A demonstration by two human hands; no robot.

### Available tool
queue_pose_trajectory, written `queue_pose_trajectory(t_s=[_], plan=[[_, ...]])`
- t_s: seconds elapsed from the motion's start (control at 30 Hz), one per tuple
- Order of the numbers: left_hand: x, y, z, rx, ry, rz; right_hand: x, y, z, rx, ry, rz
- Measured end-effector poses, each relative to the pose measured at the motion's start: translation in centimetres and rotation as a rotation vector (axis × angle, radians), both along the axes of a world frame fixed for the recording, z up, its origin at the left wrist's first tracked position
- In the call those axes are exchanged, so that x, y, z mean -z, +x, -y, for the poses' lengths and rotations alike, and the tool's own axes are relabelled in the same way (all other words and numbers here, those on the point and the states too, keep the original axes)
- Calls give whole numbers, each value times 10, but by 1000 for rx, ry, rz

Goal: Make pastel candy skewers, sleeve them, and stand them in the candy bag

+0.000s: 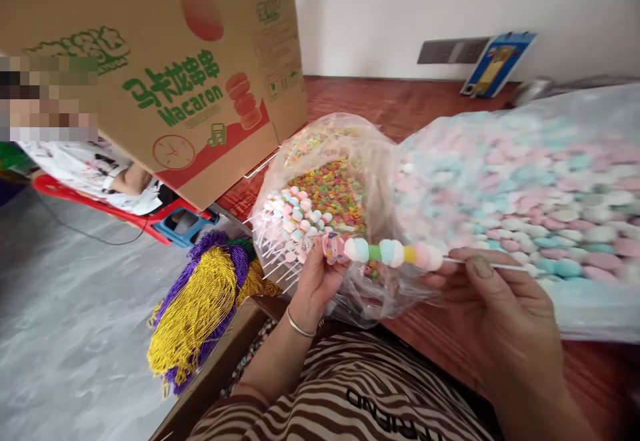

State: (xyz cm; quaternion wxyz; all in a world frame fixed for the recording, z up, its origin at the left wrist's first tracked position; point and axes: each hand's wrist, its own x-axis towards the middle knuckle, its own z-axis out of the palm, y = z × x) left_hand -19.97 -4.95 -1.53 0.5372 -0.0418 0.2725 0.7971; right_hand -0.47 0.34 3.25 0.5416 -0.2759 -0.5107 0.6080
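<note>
A marshmallow skewer point(393, 253) lies level between my hands, with pastel marshmallows and green and yellow pieces on a thin white stick point(510, 267). My left hand point(317, 274) is closed at its left end, on a small pink piece with a cartoon print point(333, 246). My right hand point(510, 308) pinches the stick between thumb and fingers near the marshmallows. Just beyond my left hand, a bunch of similar skewers point(295, 211) rests on a clear bag point(345, 128) of small coloured candy rings point(330, 184). A large clear bag of pastel marshmallows point(560, 214) is beside my right hand.
A tall Macaron carton point(200, 81) stands at the left on the red-brown table point(425, 104). Behind it a person point(125, 178) sits by a red chair point(60, 191). Yellow and purple bead strands point(200, 308) hang near an open box point(215, 361). A blue package point(497, 64) leans against the wall.
</note>
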Motion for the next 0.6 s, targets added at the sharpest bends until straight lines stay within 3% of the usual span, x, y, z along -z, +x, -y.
queue_pose_trajectory(t_s=[0.2,0.43,0.6], plan=[[-2,49,-28,186,-44,-20,21,51,7,127,-64,-61],[1,77,-43,160,-145,-240,20,95,24,334,81,76],[3,84,-50,212,-204,-324,29,121,32,339,191,221]])
